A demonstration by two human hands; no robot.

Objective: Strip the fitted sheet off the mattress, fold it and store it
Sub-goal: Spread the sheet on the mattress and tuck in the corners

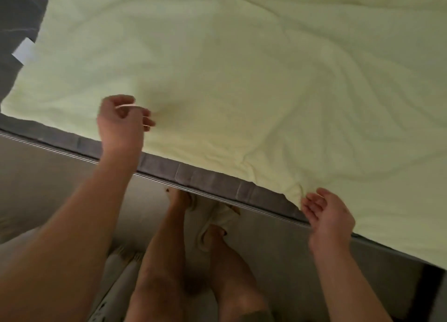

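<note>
A pale yellow-green fitted sheet (242, 80) lies spread and wrinkled over the grey mattress (205, 176), its front edge running along the mattress's near side. My left hand (121, 121) hovers just above the sheet's near edge, blurred, with its fingers loosely curled and no cloth visibly in them. Further right, my right hand (326, 215) is held palm up with relaxed fingers. Its fingertips are at the sheet's edge where it hangs over the mattress border.
A corded trim (169, 182) runs along the mattress's front edge. My bare legs and feet (212, 237) stand on the floor close to the bed, beside a white cloth (217, 217). Bare grey mattress and a white tag (24, 49) show at the far left.
</note>
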